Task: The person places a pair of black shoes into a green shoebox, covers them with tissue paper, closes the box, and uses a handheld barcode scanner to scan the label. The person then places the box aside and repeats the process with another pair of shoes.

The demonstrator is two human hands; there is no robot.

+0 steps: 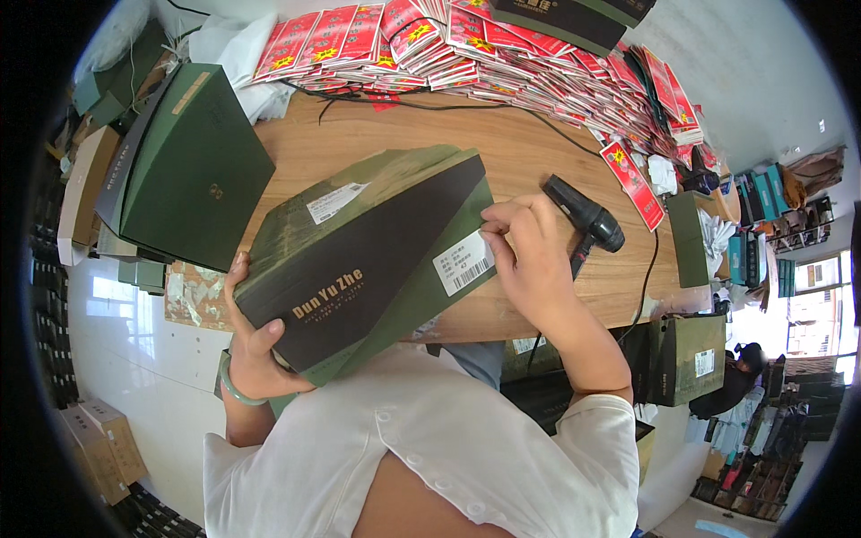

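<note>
A green carton (pixel 202 170) stands at left. The left hand (pixel 257 363) has its fingers wrapped round the lower-left end of the box (pixel 372 255), thumb on the dark face. Tilted over the tabletop (pixel 619 291) near its front edge, the box runs lower left to upper right. Its right-end label (pixel 464 262) lies just below-left of the nearer right hand (pixel 529 247), fingertips nearly together at the box's edge; whether they grip anything, I cannot tell. Wood shows before the hair dryer (pixel 585 215).
</note>
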